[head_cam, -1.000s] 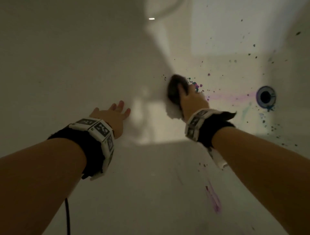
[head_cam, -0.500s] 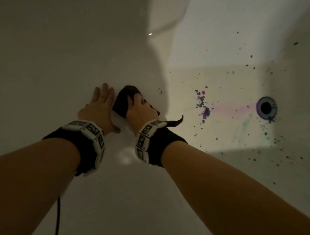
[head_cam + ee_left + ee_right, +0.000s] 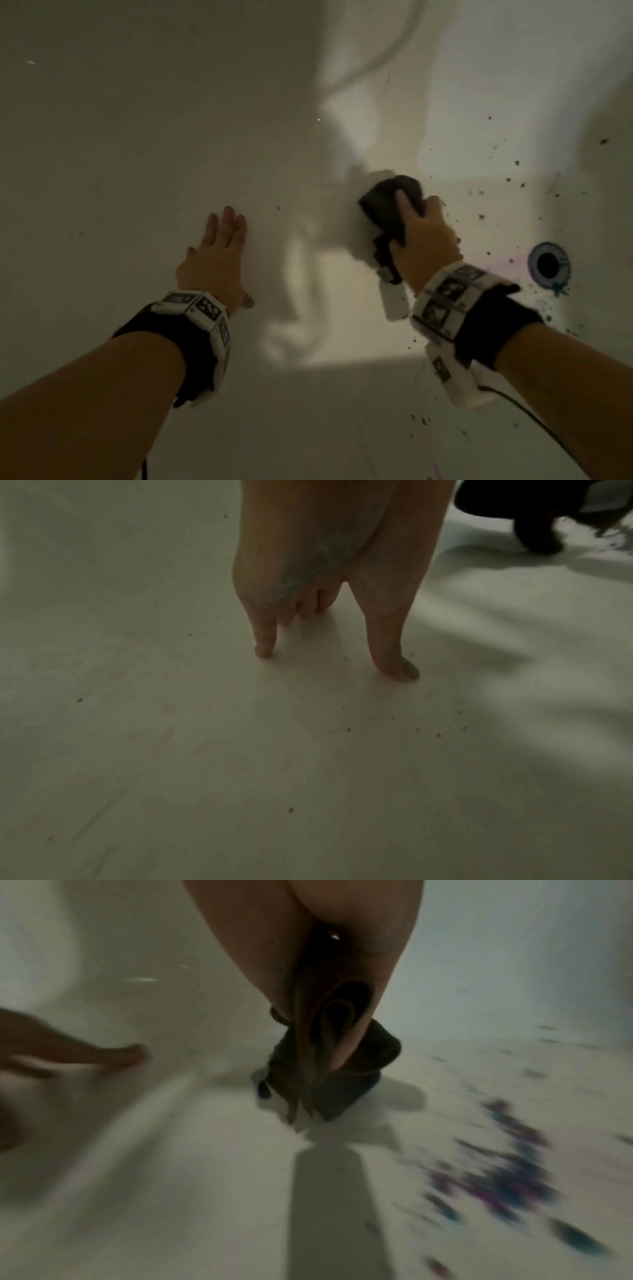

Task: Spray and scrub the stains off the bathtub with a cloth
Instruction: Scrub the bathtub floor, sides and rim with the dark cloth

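Observation:
My right hand grips a dark bunched cloth and presses it against the white bathtub wall. In the blurred right wrist view the cloth sits under my fingers, with purple and blue stains to its right. Dark speckles dot the tub right of the cloth in the head view. My left hand lies flat on the tub surface, fingers straight, well left of the cloth. From the left wrist, its fingertips touch the tub. No spray bottle is in view.
The round drain with a blue-stained rim sits at the right. A faint purple smear runs beside it. A cable hangs from my right wrist band. A few small specks lie near my left hand.
My right hand has swept the cloth back to the right, away from my left hand, toward the speckled area. The left hand stays flat on the tub.

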`<state>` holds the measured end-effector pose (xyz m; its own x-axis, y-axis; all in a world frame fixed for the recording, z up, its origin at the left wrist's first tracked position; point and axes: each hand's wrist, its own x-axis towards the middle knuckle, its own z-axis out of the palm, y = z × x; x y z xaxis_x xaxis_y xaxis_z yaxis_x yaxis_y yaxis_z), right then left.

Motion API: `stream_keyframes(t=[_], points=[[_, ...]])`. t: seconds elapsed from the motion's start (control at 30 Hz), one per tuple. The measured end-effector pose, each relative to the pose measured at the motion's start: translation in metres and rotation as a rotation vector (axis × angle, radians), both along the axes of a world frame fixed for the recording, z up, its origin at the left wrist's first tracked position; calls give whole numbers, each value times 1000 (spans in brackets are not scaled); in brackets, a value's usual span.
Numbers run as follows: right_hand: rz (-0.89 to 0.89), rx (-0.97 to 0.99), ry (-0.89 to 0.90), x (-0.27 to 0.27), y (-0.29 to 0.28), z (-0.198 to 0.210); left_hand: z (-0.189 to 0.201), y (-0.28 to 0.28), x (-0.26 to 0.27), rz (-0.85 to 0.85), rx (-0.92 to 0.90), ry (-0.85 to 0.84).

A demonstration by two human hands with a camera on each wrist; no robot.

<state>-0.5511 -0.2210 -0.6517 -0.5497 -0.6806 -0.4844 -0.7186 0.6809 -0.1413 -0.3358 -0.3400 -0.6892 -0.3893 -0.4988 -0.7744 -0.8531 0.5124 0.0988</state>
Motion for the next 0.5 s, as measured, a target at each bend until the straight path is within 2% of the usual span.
stream_keyframes(t=[0.07,0.17,0.23,0.33,0.4,0.43,0.5], points=[[156,-86,-72,30,-28,-5,0,0,0,8,10,2],[392,55,-181,71,-71,-24,1,0,0,30,12,3],[420,81,-193,82,-89,-35,-1,0,0,29,10,5],[361,50,-160,71,-90,-44,-2,-1,1,22,9,5],[305,55,-76,46,-79,-44,-2,0,2,28,22,3],[230,35,-41,31,-74,-43,-2,0,2,31,18,3],[-42,-69,-36,-3,-64,-40,-1,1,1,36,9,7]])
